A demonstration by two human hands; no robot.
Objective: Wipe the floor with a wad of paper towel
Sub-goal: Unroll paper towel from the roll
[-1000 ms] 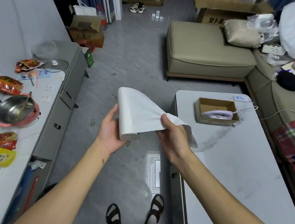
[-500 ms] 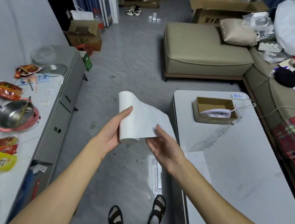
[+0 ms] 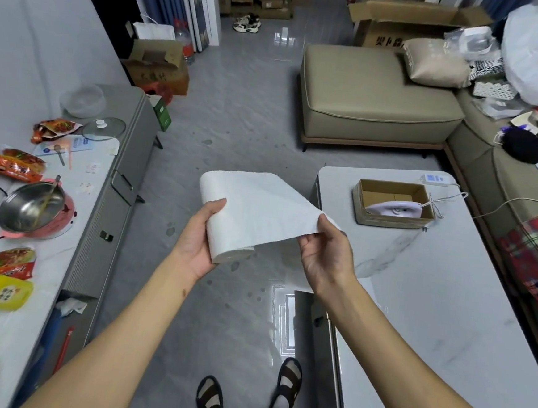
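I stand over a grey tiled floor [image 3: 236,111] marked with dark wet spots. My left hand [image 3: 199,240] grips a white paper towel roll [image 3: 225,213] from the left side, thumb on top. A sheet [image 3: 276,211] is unrolled from it toward the right. My right hand [image 3: 325,253] pinches the free edge of that sheet between thumb and fingers. Both hands are at chest height above the floor, just left of the white table's corner.
A white marble-look coffee table [image 3: 431,297] with a cardboard box [image 3: 393,207] is on the right. A low cabinet [image 3: 79,189] with a pot [image 3: 32,207] and snack packets is on the left. A beige sofa [image 3: 372,96] stands ahead; my sandalled feet [image 3: 246,398] are below.
My right hand let go of the sheet, then pinched its edge again and drew it further right, unrolling more towel. My left hand shifted its hold on the roll.
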